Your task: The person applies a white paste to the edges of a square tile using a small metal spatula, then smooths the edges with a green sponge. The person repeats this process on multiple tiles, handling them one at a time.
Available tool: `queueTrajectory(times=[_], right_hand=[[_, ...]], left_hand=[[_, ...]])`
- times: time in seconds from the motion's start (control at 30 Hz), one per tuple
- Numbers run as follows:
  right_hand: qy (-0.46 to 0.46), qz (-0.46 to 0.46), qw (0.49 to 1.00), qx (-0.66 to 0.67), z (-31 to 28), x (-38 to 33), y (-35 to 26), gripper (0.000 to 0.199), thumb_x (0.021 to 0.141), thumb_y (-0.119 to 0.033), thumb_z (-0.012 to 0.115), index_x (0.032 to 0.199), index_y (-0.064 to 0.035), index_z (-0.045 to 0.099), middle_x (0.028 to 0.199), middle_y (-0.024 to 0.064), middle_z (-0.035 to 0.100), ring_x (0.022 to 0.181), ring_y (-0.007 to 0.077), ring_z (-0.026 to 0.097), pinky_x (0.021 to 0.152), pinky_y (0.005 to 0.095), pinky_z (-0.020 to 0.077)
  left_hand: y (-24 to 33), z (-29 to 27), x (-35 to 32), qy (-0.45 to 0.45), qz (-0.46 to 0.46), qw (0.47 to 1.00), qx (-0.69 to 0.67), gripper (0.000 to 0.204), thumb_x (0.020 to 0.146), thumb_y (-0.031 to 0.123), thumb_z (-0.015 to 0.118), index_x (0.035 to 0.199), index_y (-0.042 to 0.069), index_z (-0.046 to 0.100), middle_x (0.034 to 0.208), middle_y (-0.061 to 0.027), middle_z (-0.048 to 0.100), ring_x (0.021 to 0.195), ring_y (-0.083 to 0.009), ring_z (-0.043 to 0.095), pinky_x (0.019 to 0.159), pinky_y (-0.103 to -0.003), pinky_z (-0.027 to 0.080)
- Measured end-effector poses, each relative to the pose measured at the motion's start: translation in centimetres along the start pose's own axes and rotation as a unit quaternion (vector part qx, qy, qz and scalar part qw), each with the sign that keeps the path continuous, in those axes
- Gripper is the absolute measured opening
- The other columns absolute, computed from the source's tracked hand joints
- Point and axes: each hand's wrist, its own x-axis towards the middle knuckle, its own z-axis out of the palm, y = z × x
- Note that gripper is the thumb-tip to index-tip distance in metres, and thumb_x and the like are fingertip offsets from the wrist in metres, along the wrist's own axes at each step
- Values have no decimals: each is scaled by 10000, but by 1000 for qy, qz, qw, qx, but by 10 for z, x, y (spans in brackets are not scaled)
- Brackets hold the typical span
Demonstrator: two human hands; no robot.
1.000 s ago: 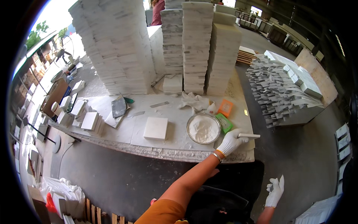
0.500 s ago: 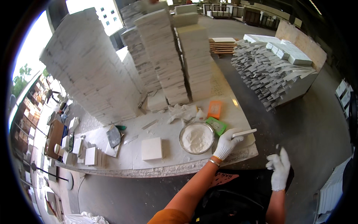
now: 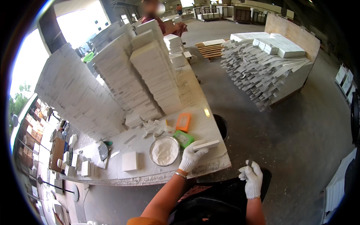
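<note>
My left hand (image 3: 190,157), in a white knit glove, grips a white stone tile (image 3: 208,145) seen nearly edge-on above the table's right corner. In front of my body, off the table's edge, my right hand (image 3: 252,180) is gloved too. Its fingers are pinched on a small dark grey piece (image 3: 249,162), too small to name. Left of my left hand stands a round clear bowl (image 3: 165,150) of white powder or paste. Behind it lie a green box (image 3: 183,138) and an orange box (image 3: 183,122), with crumpled white gloves (image 3: 156,128) beside them. Another tile (image 3: 130,161) lies flat on the table.
Tall stacks of white tiles (image 3: 153,71) crowd the table's (image 3: 146,175) far side. More blocks (image 3: 86,168) and a dark flat piece (image 3: 102,150) sit at left. A dark bucket (image 3: 221,127) stands past the right edge. Beyond are piled strips (image 3: 255,71) and another person (image 3: 153,17).
The view has swung right, so the table sits further left. My left hand still holds the tile. The right hand's fingers are more closed, and another person now shows behind the stacks.
</note>
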Motion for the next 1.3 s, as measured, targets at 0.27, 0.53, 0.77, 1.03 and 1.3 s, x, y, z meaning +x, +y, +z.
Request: queueTrajectory(times=[0.27, 0.53, 0.77, 1.03, 1.3], right_hand=[[-8, 22, 1000, -13, -23, 5, 17, 333, 977, -247, 650, 1189, 8, 619, 865, 101, 716, 687, 131, 642, 630, 260, 503], [-31, 35, 999, -4, -2, 12, 22, 302, 990, -215, 638, 1191, 10, 637, 902, 112, 733, 722, 143, 662, 675, 275, 517], [-51, 47, 998, -2, 7, 0, 28, 297, 999, -222, 634, 1181, 13, 646, 896, 103, 732, 739, 134, 665, 690, 268, 513], [-39, 60, 997, 15, 0, 9, 41, 306, 1001, -238, 635, 1186, 5, 651, 900, 102, 734, 741, 134, 662, 683, 267, 501], [-52, 126, 983, 125, -21, 26, 85, 353, 1001, -283, 661, 1210, -1, 625, 899, 73, 698, 716, 127, 643, 649, 255, 500]], left_hand=[[14, 7, -2, 11, -55, 998, -20, 451, 874, 94, 798, 1289, -4, 651, 1144, -68, 731, 1016, -122, 660, 907, -274, 528], [12, 6, 1, 13, -40, 999, -2, 434, 868, 111, 813, 1260, 0, 665, 1125, -53, 728, 1011, -113, 655, 896, -268, 528], [4, 5, -1, 2, -19, 999, -34, 442, 865, 109, 815, 1258, -17, 658, 1130, -60, 724, 1016, -125, 658, 900, -272, 532], [10, 6, -2, 7, -11, 1000, 17, 438, 873, 95, 794, 1266, -32, 648, 1129, -67, 723, 1022, -133, 656, 913, -282, 530], [16, 8, -3, 11, -21, 1000, -3, 430, 860, 97, 794, 1252, -25, 664, 1143, -76, 724, 1026, -139, 657, 923, -285, 521]])
